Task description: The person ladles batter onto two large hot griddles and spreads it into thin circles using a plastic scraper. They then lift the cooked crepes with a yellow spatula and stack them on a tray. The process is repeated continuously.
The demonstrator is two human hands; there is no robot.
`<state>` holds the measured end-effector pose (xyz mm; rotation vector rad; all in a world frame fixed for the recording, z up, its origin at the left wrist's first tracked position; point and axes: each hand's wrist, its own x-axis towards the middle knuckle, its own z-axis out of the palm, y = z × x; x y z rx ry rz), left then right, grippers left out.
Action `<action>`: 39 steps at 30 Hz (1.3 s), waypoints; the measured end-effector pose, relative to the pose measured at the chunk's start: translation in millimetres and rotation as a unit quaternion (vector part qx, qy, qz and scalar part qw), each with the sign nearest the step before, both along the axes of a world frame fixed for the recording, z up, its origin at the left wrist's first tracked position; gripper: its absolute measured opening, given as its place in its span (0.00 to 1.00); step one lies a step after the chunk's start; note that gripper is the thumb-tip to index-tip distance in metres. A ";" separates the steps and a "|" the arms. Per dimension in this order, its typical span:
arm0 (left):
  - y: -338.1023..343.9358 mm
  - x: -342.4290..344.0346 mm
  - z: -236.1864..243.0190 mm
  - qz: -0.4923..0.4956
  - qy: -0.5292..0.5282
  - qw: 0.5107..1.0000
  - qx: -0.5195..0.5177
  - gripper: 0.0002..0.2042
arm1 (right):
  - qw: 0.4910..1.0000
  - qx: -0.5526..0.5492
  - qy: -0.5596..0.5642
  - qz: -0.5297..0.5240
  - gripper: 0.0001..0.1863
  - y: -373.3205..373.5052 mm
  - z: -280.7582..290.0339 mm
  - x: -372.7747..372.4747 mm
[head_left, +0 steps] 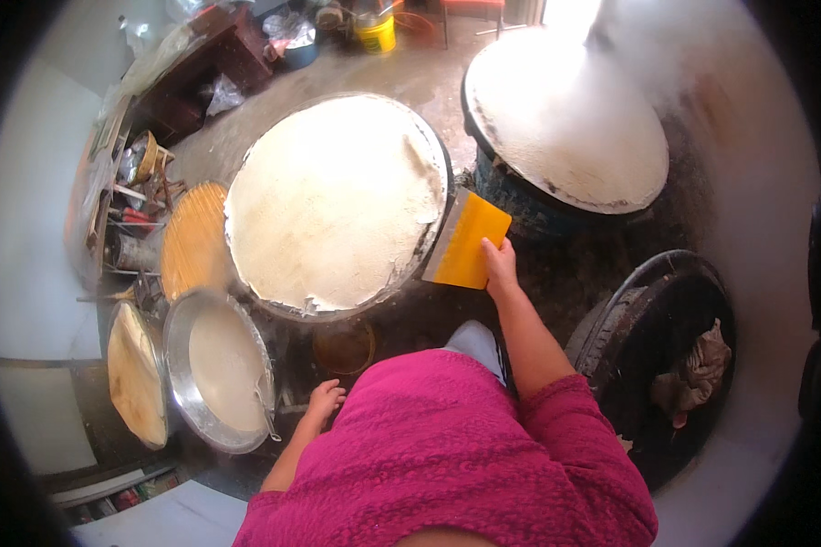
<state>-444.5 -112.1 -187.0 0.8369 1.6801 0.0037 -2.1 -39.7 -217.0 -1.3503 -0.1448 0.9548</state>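
A wide yellow scraper (480,239) with a grey blade is gripped by its right edge in my right hand (499,264). Its blade sits at the right rim of a large round griddle, where a thin pale sheet of batter or pancake (328,201) covers nearly the whole top. The sheet's edge looks ragged and lifted at the lower rim and on the right side. My left hand (327,398) hangs low in front of my body, empty, with its fingers loosely apart. Left of it stands a metal basin (179,383) of creamy batter (226,365), a thin handle leaning over its rim.
Steam rises from a second coated griddle (575,137) at the far right. A dark round drum (675,365) with a crumpled cloth (702,369) stands near right. Round wooden boards (194,237) and a cluttered shelf line the left. A yellow bucket (376,34) is at the back.
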 end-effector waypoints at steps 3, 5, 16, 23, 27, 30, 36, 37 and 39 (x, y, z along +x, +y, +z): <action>-24.0 -33.7 -15.2 0.009 0.007 1.000 0.018 0.20 | 0.993 -0.049 -0.064 -0.083 0.13 22.9 -26.8 -33.7; -44.1 -54.3 -28.3 0.038 -0.008 0.999 0.019 0.19 | 0.976 -0.129 -0.143 -0.104 0.13 36.4 -36.6 -40.2; -131.4 -59.8 -112.3 -0.149 0.034 0.966 0.209 0.10 | 0.952 -0.155 -0.243 0.105 0.10 236.4 -44.6 87.7; -138.0 41.0 -88.4 0.073 0.003 0.988 0.135 0.17 | 0.878 -0.167 -0.333 0.302 0.12 433.4 -39.1 137.2; -125.6 94.4 -64.5 0.385 -0.071 0.918 -0.055 0.17 | 0.806 -0.198 -0.417 0.370 0.16 528.6 -17.0 109.1; -128.0 111.6 -59.4 0.027 0.046 0.998 0.035 0.17 | 0.694 -0.193 -0.538 0.438 0.18 583.3 9.4 63.8; -138.2 151.7 -40.9 0.282 0.045 0.958 -0.033 0.18 | 0.588 -0.118 -0.618 0.508 0.20 654.0 35.4 -60.3; -133.3 158.3 -34.1 0.358 0.025 0.931 -0.061 0.19 | 0.587 -0.107 -0.616 0.515 0.20 661.0 38.8 -82.4; -121.9 168.3 -20.2 0.500 -0.028 0.861 -0.090 0.19 | 0.536 -0.076 -0.653 0.530 0.20 673.1 46.1 -127.7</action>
